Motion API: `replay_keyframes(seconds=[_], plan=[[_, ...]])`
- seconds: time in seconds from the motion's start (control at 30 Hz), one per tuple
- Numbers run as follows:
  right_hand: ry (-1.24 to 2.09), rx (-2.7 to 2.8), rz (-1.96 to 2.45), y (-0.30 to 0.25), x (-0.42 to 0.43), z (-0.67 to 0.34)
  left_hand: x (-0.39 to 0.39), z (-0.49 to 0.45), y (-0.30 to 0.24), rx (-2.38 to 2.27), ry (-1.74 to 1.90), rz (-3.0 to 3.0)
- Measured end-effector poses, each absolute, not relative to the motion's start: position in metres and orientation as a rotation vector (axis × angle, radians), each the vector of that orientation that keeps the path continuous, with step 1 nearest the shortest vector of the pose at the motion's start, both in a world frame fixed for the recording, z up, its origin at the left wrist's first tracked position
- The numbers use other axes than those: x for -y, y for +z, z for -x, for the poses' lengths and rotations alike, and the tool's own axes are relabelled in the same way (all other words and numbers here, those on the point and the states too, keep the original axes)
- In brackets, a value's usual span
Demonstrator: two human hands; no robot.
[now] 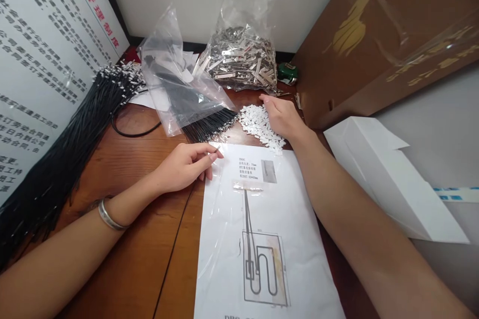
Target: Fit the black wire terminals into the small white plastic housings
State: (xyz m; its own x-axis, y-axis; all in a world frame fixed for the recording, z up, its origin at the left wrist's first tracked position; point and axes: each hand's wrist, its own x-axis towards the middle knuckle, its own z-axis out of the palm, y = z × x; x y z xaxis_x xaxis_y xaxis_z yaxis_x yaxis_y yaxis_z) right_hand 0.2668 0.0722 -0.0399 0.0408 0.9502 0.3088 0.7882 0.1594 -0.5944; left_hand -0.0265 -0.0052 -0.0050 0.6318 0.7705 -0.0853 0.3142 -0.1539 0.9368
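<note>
My left hand (187,163) rests on the wooden table (127,179) at the top left corner of a printed sheet (262,239). Its thumb and forefinger pinch the tip of a thin black wire (217,148). My right hand (281,115) lies curled on a heap of small white plastic connectors (256,124), fingers bent into the pile; what they hold is hidden. A bundle of black wires (209,127) pokes out from under a clear plastic bag (175,79) just beyond my left hand.
A clear bag of metal strips (239,60) stands at the back. A long bundle of black wires with white tips (75,129) runs along the left, beside a printed poster (41,60). A brown cardboard box (381,35) and white folded card (389,174) stand at right.
</note>
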Motion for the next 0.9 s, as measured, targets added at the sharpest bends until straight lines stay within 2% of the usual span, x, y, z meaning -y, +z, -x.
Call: replay_keyframes(seconds=[0.17, 0.5, 0.9], plan=[[0.400, 1.861, 1.606, -0.038, -0.058, -0.263, 0.005, 0.028, -0.003, -0.899, 0.497, -1.675], [0.208, 2.069, 1.707, -0.022, -0.049, -0.228, 0.006, 0.029, -0.001, -0.961, 0.518, -1.668], [0.185, 2.098, 1.625, -0.024, -0.049, -0.229, 0.007, 0.029, -0.003, -0.956, 0.508, -1.720]])
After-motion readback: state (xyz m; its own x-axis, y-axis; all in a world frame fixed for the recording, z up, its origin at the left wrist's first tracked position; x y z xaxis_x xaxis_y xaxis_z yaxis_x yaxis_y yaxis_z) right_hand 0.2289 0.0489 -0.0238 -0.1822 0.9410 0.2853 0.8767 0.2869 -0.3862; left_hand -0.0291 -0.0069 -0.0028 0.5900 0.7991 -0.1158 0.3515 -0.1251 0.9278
